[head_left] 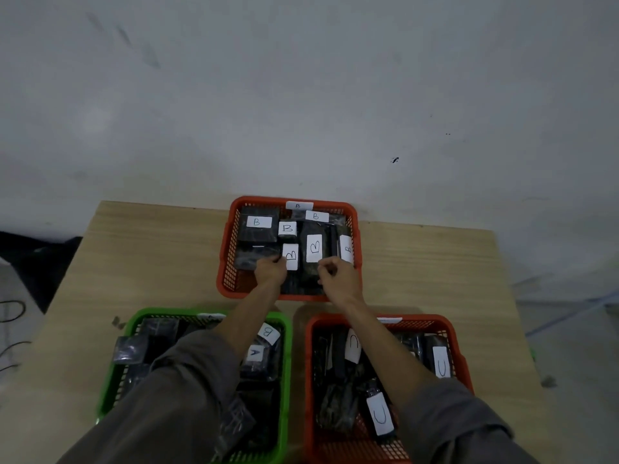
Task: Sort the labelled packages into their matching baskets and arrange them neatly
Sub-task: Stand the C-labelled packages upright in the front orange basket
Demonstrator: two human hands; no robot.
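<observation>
Both my hands reach into the far orange basket (225, 259), tagged B on its back rim. It holds several dark packages with white B labels. My left hand (269, 270) pinches the edge of a narrow B package (290, 256). My right hand (336, 275) is curled at the near end of a long B package (314, 248); whether it grips it is unclear. The green basket (284, 363) near left holds dark packages, one labelled A (257, 353) and one labelled B (269, 332). The near right orange basket (310, 380) holds packages labelled C (380, 415).
The three baskets stand on a light wooden table (150, 262). My sleeved forearms cross over both near baskets and hide part of their contents. A grey floor lies beyond the table, with dark cables at the far left (10, 313).
</observation>
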